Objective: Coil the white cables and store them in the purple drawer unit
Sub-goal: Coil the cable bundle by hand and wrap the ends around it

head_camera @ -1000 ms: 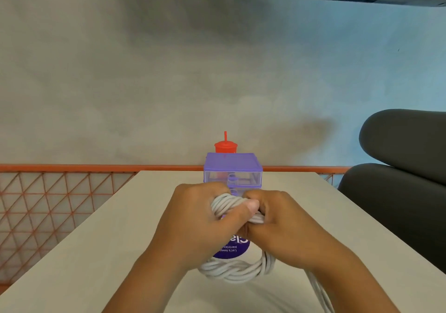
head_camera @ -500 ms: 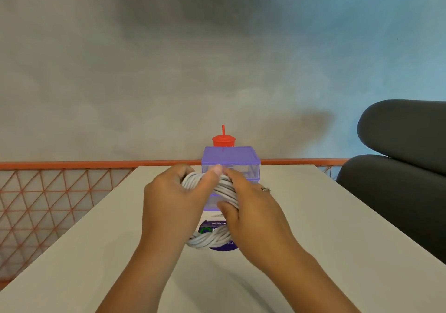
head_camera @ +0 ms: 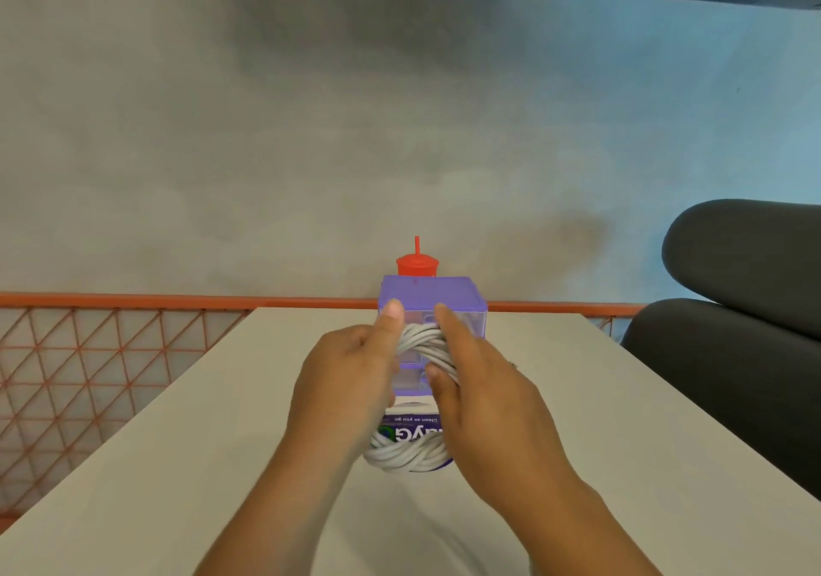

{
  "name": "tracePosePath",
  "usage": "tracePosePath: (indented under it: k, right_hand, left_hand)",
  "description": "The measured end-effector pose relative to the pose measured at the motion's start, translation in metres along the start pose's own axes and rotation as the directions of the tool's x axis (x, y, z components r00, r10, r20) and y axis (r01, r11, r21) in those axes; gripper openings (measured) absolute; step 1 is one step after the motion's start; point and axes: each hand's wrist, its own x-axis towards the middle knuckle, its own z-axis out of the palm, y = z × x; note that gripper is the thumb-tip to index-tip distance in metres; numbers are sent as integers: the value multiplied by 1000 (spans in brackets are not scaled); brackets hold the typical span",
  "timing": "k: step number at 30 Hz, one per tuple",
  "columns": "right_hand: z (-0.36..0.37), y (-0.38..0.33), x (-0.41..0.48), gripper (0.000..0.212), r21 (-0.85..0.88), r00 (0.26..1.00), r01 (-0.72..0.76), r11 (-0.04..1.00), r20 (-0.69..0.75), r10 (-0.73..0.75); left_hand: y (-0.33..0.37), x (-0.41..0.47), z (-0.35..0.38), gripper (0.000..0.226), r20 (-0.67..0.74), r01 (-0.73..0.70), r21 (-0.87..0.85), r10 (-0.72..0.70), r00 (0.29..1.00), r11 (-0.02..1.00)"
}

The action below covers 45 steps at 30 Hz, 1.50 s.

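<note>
Both hands grip a coiled bundle of white round cable (head_camera: 408,458), held upright between them above the pale grey bench (head_camera: 177,464). The left hand (head_camera: 346,380) clasps the coil's left side, thumb stretched up past its top. The right hand (head_camera: 484,393) curls round the right side, with the forefinger along the top. Seen through and under the loop, a round purple-and-white printed label (head_camera: 411,429) lies on the bench; what it belongs to cannot be told. Just beyond the coil stands the small purple plastic drawer unit with clear drawer fronts (head_camera: 428,293). Behind that is a red lidded cup with a straw (head_camera: 416,264). An orange mesh railing (head_camera: 66,375) borders the bench on the left and far sides, and a dark grey padded chair (head_camera: 733,309) stands to the right.
</note>
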Motion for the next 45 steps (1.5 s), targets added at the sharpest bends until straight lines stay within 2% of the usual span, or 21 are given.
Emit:
tracePosePath:
  k: [2,5,8,10,12,14,15,16,18,20,21,24,27,30,31,33,36,38,40,42,45]
  right_hand:
    - [-7,-1,-1,42,-22,999,24,999,30,-23]
    - [-15,3,-2,31,-24,990,66,998,123,-62]
    - [-13,8,-1,36,280,952,64,958,271,-143]
    - [-6,8,-1,54,547,911,7,837,341,-230]
    - [-4,5,-3,62,752,873,-192,631,425,-241]
    - [-5,-1,-5,56,822,840,-291,490,464,-281]
    - [-5,-3,-5,58,825,838,-296,481,466,-285]
    - [-5,-3,-4,59,816,850,-288,502,459,-258]
    - [-2,0,0,58,721,903,-185,668,392,-174]
    - [-1,6,3,42,509,955,-61,859,279,-98]
    - [-2,10,3,35,408,968,-43,912,244,-63]
    - [-4,15,3,28,290,984,-5,957,171,-46]
    - [-7,19,6,21,337,999,-27,941,40,14]
    - [-12,23,9,23,443,993,-60,894,-66,99]
    - [-14,24,10,23,486,985,-68,871,-104,135]
    - [-14,26,13,20,547,964,-89,832,-161,209]
    - [-11,23,13,19,563,950,-81,823,-206,234]
    - [-7,18,10,23,490,962,-55,870,-206,177]
    - [-5,13,7,38,426,974,-48,903,-181,137]
    - [-8,10,6,56,405,980,-29,914,-168,105]
    - [-19,7,4,75,306,988,59,950,-155,-11]
  left_hand:
    - [-2,-3,4,66,-130,-110,81,120,984,991]
    - [-9,-3,1,70,-158,-273,168,299,941,947]
    - [-12,1,-5,61,-171,-382,236,425,889,894]
    - [-12,1,-8,61,-213,-429,262,485,848,865]
    - [-9,-2,-10,55,-278,-493,244,548,789,835]
    - [-7,-4,-11,53,-318,-548,238,598,736,802]
    - [-6,-4,-12,53,-325,-552,258,610,723,793]
    - [-6,-4,-12,54,-321,-535,284,604,729,796]
    - [-6,-1,-11,59,-287,-430,302,511,810,851]
    - [-6,2,-8,64,-247,-295,315,377,893,902]
    - [-6,2,-7,66,-223,-247,317,325,919,916]
    - [-3,5,-7,63,-72,-123,198,140,988,972]
    - [3,7,-10,56,129,55,-114,-40,991,992]
    - [3,10,-9,22,67,100,-372,-81,994,923]
    - [2,11,-7,20,58,140,-436,-128,990,889]
    - [1,9,-2,32,181,302,-561,-242,953,771]
    - [7,-3,12,57,444,489,-671,-226,867,557]
    - [10,-9,19,54,445,480,-776,-183,876,410]
    - [11,-12,20,50,416,441,-838,-147,898,321]
    - [11,-13,19,50,407,430,-853,-139,903,297]
    - [15,-19,20,50,370,397,-825,-147,917,403]
